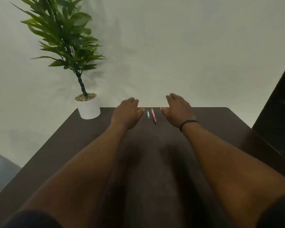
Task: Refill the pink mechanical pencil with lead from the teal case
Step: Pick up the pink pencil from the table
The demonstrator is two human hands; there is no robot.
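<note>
The pink mechanical pencil [153, 115] lies on the dark table near its far edge, tip pointing toward me. Just left of it lies the small teal lead case [148, 114], parallel to the pencil and apart from it. My left hand [127, 112] hovers to the left of the case, palm down, fingers apart and holding nothing. My right hand [178, 110] is to the right of the pencil, also open and empty, with a black band on its wrist. Neither hand touches the pencil or the case.
The dark brown table [212, 125] stands against a pale wall. A white pot with a leafy green plant [88, 107] sits at the table's far left corner. A dark panel [280, 99] rises at the right.
</note>
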